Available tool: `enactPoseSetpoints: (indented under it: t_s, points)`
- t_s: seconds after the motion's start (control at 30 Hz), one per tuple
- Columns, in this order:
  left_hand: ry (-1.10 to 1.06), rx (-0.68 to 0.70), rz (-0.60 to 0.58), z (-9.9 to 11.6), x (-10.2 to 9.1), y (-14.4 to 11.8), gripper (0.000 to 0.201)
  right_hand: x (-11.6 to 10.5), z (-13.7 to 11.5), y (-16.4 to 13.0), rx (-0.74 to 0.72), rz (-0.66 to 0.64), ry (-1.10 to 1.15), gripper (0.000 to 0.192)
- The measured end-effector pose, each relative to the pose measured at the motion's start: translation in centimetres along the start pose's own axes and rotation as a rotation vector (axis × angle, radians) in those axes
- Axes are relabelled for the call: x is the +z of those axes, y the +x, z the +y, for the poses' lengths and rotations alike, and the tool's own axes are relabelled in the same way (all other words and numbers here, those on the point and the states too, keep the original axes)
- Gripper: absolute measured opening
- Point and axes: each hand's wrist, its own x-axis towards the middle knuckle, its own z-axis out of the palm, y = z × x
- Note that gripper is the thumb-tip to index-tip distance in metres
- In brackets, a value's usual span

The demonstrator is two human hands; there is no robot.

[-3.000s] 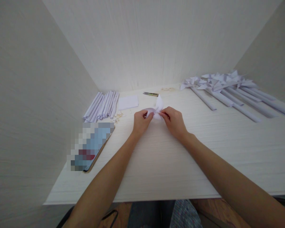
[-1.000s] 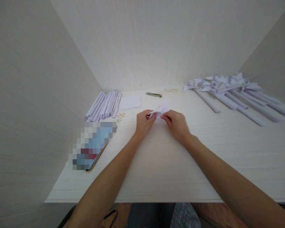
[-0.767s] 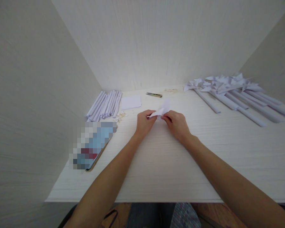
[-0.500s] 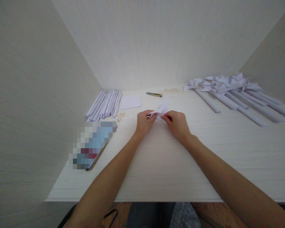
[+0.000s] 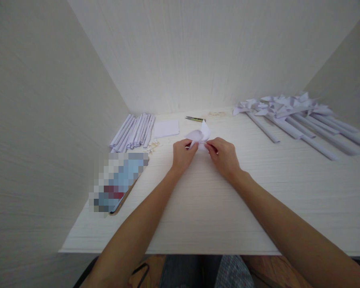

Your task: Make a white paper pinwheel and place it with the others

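Note:
Between my hands, over the middle of the table, is a white paper pinwheel head (image 5: 204, 131) with curved, pointed blades. My left hand (image 5: 183, 156) pinches its left side between thumb and fingers. From the right, my right hand (image 5: 223, 154) grips its lower edge with thumb and forefinger. My fingers partly hide the pinwheel's centre. Just beyond it lie small yellow-handled thread snips (image 5: 195, 119). To the left of them rests a stack of white paper squares (image 5: 166, 128).
Rolled paper sticks (image 5: 135, 131) lie in a bundle at the back left, with small pale bits (image 5: 152, 147) beside them. A phone-like device with a blurred screen (image 5: 121, 182) is nearer. Finished paper pinwheels on sticks (image 5: 288, 110) pile up at the back right. Walls enclose the table (image 5: 210, 224).
The paper's blades have changed shape: one now stands up in a point and another curls to the left. My hands have stayed almost in place.

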Motion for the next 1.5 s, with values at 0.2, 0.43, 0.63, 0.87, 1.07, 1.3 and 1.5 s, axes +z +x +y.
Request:
enactPoseSetpoints:
  t_s: [0.2,0.43,0.63,0.87,1.07,1.3,1.5]
  points:
    - [0.013,-0.003,0.01,0.02,-0.03,-0.02,0.02,0.16,-0.12,-0.04,0.052,0.119,0.091,0.016]
    - [0.048,0.014,0.032,-0.18,0.0,-0.05,0.026,0.15,-0.23,-0.07,0.055,0.159,0.116,0.013]
    - [0.061,0.023,0.033,-0.23,-0.02,0.0,0.026,0.29,0.05,-0.09,0.011,0.14,0.121,0.014]
    - [0.018,0.02,0.014,-0.14,-0.15,0.02,0.022,0.34,0.27,0.05,0.061,0.113,0.104,0.015]
    - [-0.009,0.023,0.002,-0.07,-0.2,-0.04,0.026,0.31,0.2,0.16,0.102,0.107,0.14,0.013]
    - [-0.083,0.023,-0.015,-0.15,-0.06,-0.09,0.023,0.42,0.32,0.2,0.083,0.139,0.13,0.014]
    - [-0.102,0.045,-0.011,-0.39,0.01,-0.09,0.024,0.48,0.38,0.17,0.058,0.156,0.128,0.014]
